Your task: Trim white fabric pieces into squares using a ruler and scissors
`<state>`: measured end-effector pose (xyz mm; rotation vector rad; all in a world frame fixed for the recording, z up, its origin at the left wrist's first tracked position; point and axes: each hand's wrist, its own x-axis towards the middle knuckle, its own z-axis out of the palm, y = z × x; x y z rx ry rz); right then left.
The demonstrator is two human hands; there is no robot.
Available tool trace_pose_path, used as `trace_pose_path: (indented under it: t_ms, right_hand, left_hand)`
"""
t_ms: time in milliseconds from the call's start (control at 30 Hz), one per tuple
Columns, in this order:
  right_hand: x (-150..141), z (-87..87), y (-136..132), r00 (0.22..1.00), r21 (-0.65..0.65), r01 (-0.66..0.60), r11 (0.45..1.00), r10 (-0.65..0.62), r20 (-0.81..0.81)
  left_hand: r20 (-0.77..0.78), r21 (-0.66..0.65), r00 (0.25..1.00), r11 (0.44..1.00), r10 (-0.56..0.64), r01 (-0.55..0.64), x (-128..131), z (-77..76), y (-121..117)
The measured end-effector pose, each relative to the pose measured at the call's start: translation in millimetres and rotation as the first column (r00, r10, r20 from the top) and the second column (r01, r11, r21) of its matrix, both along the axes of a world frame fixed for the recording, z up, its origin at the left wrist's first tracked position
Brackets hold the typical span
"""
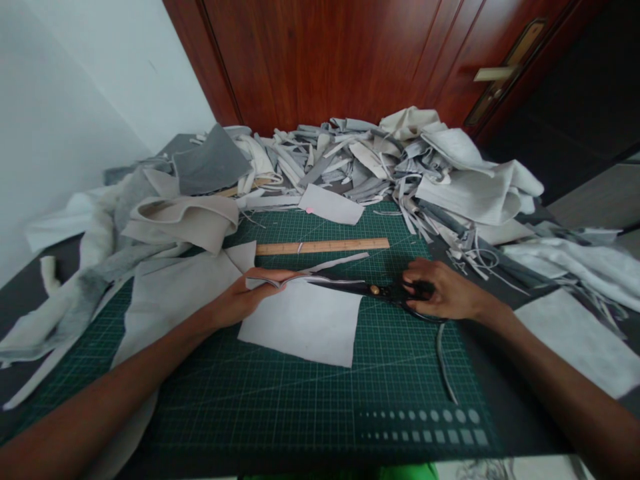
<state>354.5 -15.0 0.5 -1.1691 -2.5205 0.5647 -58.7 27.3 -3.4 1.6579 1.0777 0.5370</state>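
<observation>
A white fabric piece (305,327) lies on the green cutting mat (270,413), its far edge lifted. My left hand (250,293) grips that edge at its left end, fingers closed on the cloth. Black scissors (375,290) with a brass pivot are in my right hand (435,290), fingers wrapped round the handles. Their blades point left along the fabric's far edge, where a narrow strip (340,262) stretches just beyond. Past the blades lies a wooden ruler (325,247). A larger pale fabric sheet (185,287) extends under and beside my left forearm.
Heaped grey and white scraps (340,153) line the back, before a brown door (320,60). Folded cloth (185,217) sits at left, more fabric (475,173) at right. A small white piece (333,205) lies beyond the ruler. One thin strip (443,363) rests below my right hand.
</observation>
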Motion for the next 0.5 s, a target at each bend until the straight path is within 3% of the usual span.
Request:
trace_pose_path:
  t_ms: [133,300,500]
  right_hand:
    - [1,-0.1,0,1.0,-0.001,-0.008,1.0,0.008,-0.014]
    - [3,0.1,-1,0.999,-0.007,-0.009,1.0,0.008,-0.031]
    - [5,-1.5,0,1.0,-0.01,-0.01,1.0,0.009,-0.025]
  left_hand:
    - [0.015,0.043,1.0,0.999,0.0,-0.001,-2,-2.0,0]
    - [0.017,0.02,0.998,0.998,-0.063,0.062,3,6.7,0]
    - [-0.006,0.008,1.0,1.0,-0.017,0.017,7,12.9,0]
